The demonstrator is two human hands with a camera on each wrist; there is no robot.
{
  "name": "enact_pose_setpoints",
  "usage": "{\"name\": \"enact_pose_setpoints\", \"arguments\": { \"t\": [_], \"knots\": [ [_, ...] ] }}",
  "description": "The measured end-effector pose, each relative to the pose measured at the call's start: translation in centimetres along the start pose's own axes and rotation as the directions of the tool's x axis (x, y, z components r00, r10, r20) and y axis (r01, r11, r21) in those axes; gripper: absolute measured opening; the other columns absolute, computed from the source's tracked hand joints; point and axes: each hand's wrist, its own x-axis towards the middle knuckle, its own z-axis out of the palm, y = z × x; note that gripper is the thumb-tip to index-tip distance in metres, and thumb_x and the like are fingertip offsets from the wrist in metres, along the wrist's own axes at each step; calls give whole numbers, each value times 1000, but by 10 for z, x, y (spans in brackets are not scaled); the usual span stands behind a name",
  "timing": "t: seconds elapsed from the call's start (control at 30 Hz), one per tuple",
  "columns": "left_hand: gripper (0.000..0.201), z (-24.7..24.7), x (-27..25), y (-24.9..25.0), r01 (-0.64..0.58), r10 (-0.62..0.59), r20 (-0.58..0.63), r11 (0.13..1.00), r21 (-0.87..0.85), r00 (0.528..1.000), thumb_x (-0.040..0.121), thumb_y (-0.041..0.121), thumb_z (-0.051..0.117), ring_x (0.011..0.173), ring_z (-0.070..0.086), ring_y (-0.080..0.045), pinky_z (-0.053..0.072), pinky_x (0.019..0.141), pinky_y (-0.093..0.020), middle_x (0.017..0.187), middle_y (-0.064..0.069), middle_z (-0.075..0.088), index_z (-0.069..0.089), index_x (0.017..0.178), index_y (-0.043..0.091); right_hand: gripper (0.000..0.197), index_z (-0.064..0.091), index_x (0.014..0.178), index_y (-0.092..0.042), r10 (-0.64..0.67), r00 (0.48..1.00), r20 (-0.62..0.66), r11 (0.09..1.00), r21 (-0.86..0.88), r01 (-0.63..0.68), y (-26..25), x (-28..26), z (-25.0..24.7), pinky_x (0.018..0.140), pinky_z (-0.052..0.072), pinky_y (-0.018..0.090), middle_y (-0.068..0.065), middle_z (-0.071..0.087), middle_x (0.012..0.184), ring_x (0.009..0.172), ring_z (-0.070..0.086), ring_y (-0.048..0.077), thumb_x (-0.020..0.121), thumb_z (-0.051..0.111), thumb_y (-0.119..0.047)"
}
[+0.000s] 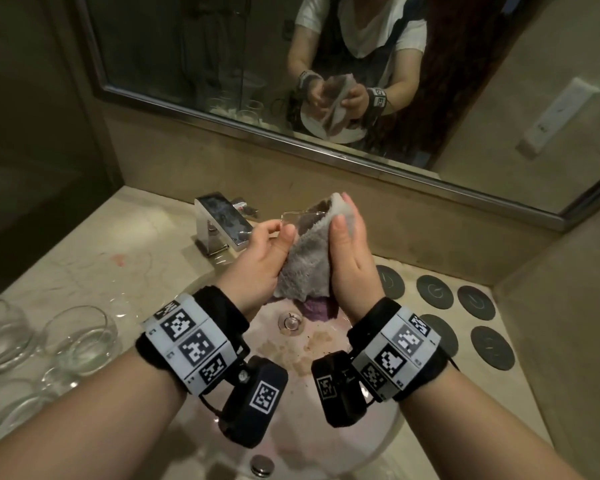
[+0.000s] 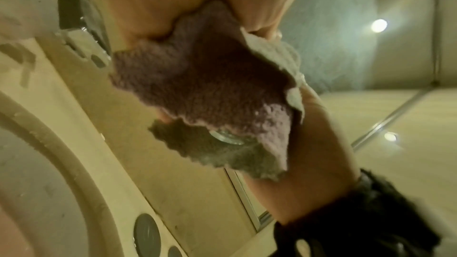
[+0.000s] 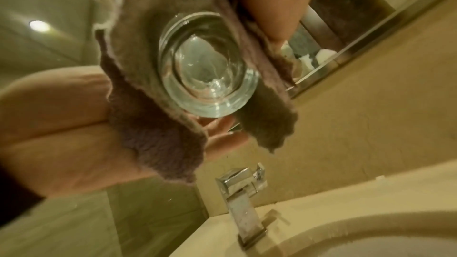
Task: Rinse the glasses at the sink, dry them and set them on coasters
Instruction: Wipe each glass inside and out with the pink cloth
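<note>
I hold a clear glass [image 1: 300, 216] above the sink [image 1: 378, 441], in the middle of the head view, wrapped in a grey-purple cloth [image 1: 305, 268]. My left hand [image 1: 260, 258] has its fingers curled round the left side of the glass, thumb lying against the cloth. My right hand [image 1: 350, 251] presses the cloth to the right side of the glass with fingers straight and close together; whether the thumb pinches the cloth I cannot tell. In the right wrist view the thick round base of the glass [image 3: 210, 81] shows bare in the centre, with the cloth [image 3: 158, 144] folded around its sides. In the left wrist view only a sliver of the glass [image 2: 231, 138] shows under the cloth [image 2: 205, 85].

The chrome tap [image 1: 219, 223] stands just left of my hands. At the lower left of the head view, other glasses [image 1: 80, 337] sit on the wet worktop [image 1: 94, 258]. At the right, five dark round coasters [image 1: 435, 291] lie on the worktop, none touching a glass. The mirror [image 1: 222, 64] fills the upper part of the frame
</note>
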Motion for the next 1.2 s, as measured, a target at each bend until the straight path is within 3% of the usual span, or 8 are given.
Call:
{"name": "enact_pose_setpoints", "arguments": {
  "t": [0.17,0.3,0.4,0.53,0.67,0.83,0.97,1.2],
  "knots": [
    [67,2,1,8,151,-136,139,984,-100,981,80,63,49,110,62,-23,57,79,-35,123,-10,61,46,130,19,63,12,145,-26,-289,956,55,908,-301,292,-2,-8,-7,104,13,0,-4,23,149,133,21,-2,91,32,-51],
    [91,0,4,9,239,-182,257,947,-213,949,67,67,61,123,52,-31,43,101,-51,136,-14,52,36,141,20,59,29,135,-41,-108,975,193,991,-61,121,-12,3,-12,109,30,18,-10,33,143,130,35,2,84,34,-71],
    [103,-1,9,8,220,-153,274,948,-230,949,58,63,77,131,43,-28,34,109,-49,143,-13,43,36,141,18,73,45,131,-17,47,969,241,992,103,-74,-12,15,-16,106,40,45,11,52,131,124,50,21,83,41,-71],
    [113,2,18,17,226,-195,171,955,-192,966,45,57,86,117,57,-21,52,90,-35,135,-12,48,37,136,12,68,31,143,-16,0,989,149,999,-36,5,-14,11,-16,113,29,34,0,38,143,130,40,9,89,36,-58],
    [71,4,21,29,208,-195,91,965,-158,977,72,54,66,74,69,-10,55,62,-24,97,-7,59,43,121,7,66,7,150,-18,-123,984,130,965,-216,150,-13,4,-16,114,14,17,-2,15,154,138,17,3,93,33,-41],
    [52,-1,19,27,267,-240,153,945,-189,958,94,53,35,120,55,-28,44,101,-45,127,-12,58,58,125,19,73,18,144,-33,-99,986,133,983,-143,118,-9,10,-16,112,31,35,8,30,151,136,35,17,84,39,-70],
    [51,7,16,32,244,-213,149,941,-236,966,100,43,25,101,63,-25,49,92,-38,108,-15,65,51,126,7,88,40,136,-8,165,972,165,944,257,-204,-11,16,-17,95,49,38,17,58,127,113,61,26,78,41,-74],
    [66,3,22,39,241,-235,78,967,-82,969,89,66,26,110,63,-24,46,99,-43,116,-10,67,65,111,18,91,13,149,-20,-175,985,0,981,-89,174,-12,8,-2,110,29,17,-3,28,146,132,33,5,80,25,-78]
  ]
}}
